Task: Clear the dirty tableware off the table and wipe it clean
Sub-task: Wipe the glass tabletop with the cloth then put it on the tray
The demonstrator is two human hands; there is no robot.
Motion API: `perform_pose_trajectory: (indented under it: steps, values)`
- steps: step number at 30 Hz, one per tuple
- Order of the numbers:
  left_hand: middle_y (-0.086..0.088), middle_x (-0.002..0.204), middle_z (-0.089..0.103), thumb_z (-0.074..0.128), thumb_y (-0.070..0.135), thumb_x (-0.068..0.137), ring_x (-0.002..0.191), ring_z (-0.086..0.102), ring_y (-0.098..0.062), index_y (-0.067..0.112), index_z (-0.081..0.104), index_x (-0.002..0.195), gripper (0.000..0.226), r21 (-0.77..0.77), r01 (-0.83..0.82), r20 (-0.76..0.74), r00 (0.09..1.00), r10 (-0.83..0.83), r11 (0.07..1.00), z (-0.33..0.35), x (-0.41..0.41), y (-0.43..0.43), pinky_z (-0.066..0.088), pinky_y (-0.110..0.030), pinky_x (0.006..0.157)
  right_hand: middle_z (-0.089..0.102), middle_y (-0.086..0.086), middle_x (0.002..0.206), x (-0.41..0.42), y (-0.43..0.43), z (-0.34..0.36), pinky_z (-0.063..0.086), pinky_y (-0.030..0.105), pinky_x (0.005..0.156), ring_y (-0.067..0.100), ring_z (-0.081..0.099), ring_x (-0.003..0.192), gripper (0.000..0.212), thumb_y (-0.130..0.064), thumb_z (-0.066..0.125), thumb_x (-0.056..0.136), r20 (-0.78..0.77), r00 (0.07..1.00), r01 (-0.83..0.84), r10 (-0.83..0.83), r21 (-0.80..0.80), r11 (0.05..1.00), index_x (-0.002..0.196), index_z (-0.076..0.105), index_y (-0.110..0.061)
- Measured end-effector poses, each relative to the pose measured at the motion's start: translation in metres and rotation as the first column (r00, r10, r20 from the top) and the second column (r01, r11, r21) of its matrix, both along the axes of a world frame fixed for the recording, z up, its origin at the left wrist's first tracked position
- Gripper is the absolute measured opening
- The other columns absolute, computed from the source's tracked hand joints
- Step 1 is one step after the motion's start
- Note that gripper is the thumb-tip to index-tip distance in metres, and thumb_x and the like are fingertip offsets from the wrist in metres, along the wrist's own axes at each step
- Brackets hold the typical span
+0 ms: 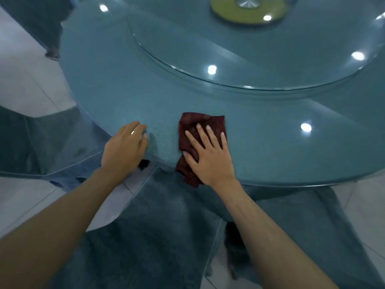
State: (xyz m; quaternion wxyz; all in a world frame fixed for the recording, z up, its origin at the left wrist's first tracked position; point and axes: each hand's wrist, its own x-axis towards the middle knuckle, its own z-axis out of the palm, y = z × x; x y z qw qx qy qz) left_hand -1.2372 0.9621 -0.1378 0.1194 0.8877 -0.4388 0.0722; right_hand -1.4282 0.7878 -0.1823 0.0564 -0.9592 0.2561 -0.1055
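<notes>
A round teal table (116, 97) fills the view, with a glass turntable (239, 65) raised in its middle. A dark red cloth (205, 122) lies crumpled near the table's front edge, one corner hanging over it. My right hand (208, 155) presses flat on the cloth with its fingers spread and straight. My left hand (125, 149) rests on the table's front rim to the left of the cloth, its fingers bent over the edge. No tableware shows on the table.
A yellow-green disc with a metal hub (248, 9) sits at the turntable's centre, far back. Chairs in teal covers stand at the left (41, 142), at the back left (41, 21) and just below the table's front (166, 226). The floor is light tile (27, 80).
</notes>
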Motion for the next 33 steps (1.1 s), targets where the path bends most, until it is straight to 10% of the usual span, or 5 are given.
perform_pose_trajectory:
  steps: [7, 14, 25, 33]
  values:
    - [-0.017, 0.158, 0.041, 0.034, 0.053, 0.106, 0.143, 0.042, -0.038, 0.024, 0.042, 0.155, 0.058, 0.328, -0.037, -0.150, 0.985, 0.090, 0.944, 0.007, 0.036, -0.023, 0.035, -0.053, 0.118, 0.026, -0.001, 0.169, -0.104, -0.093, 0.002, 0.013, 0.055, 0.126, 0.025, 0.020, 0.157, 0.066, -0.065, 0.030, 0.099, -0.021, 0.945, 0.326, -0.326, -0.010, 0.945, 0.160, 0.030, -0.039]
    - [-0.014, 0.164, 0.034, 0.027, 0.049, 0.104, 0.144, 0.040, -0.040, 0.031, 0.039, 0.157, 0.057, 0.385, -0.098, -0.208, 0.960, 0.189, 0.918, 0.013, 0.022, -0.028, 0.031, -0.072, 0.112, 0.025, 0.001, 0.170, -0.152, -0.130, 0.006, 0.014, 0.058, 0.125, 0.028, 0.021, 0.156, 0.068, -0.065, 0.028, 0.098, -0.039, 0.889, 0.457, -0.456, 0.019, 0.889, 0.161, 0.029, -0.037]
    - [-0.005, 0.141, 0.061, 0.039, 0.037, 0.107, 0.116, 0.058, -0.034, 0.032, 0.062, 0.139, 0.040, 0.137, -0.050, 0.071, 0.997, 0.041, 0.989, -0.017, 0.032, -0.010, 0.040, -0.060, 0.101, 0.019, 0.003, 0.171, -0.109, -0.062, 0.005, 0.013, 0.061, 0.125, 0.029, 0.016, 0.157, 0.070, -0.063, 0.027, 0.099, -0.048, 0.781, 0.624, -0.623, 0.010, 0.782, 0.162, 0.027, -0.034]
    - [-0.005, 0.114, 0.069, 0.042, 0.024, 0.100, 0.098, 0.063, -0.029, 0.012, 0.055, 0.143, 0.046, -0.085, 0.219, -0.092, 0.970, -0.227, 0.972, 0.000, 0.117, 0.033, 0.050, -0.046, 0.084, 0.021, 0.006, 0.171, 0.092, 0.052, 0.002, 0.012, 0.062, 0.124, 0.030, 0.017, 0.157, 0.070, -0.062, 0.028, 0.100, -0.046, 0.834, 0.550, -0.550, -0.026, 0.835, 0.162, 0.028, -0.032]
